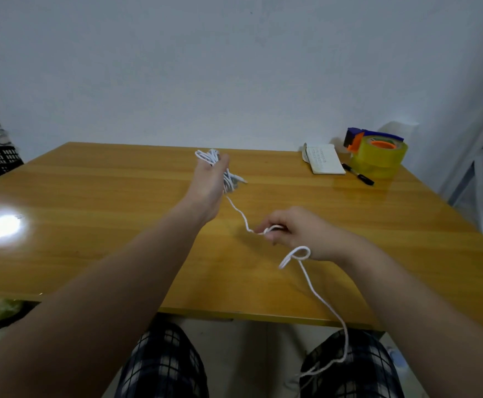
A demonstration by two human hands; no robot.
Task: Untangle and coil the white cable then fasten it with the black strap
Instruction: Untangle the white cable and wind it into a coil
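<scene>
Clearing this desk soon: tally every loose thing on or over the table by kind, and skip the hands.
cable: 1
notebook: 1
marker: 1
tape dispenser: 1
Total: 4
No black strap shows.

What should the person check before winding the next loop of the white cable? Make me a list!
1. Left hand grips the bundled white cable: ok.
2. Right hand pinches the strand: ok.
3. Strand between the hands is free of knots: ok.
4. Cable below the right hand lies straight: not ok, a small loop sits there.
5. Tail rests on the table: not ok, it hangs over the front edge onto the lap.
6. Black strap within reach: cannot tell, none in view.
</scene>
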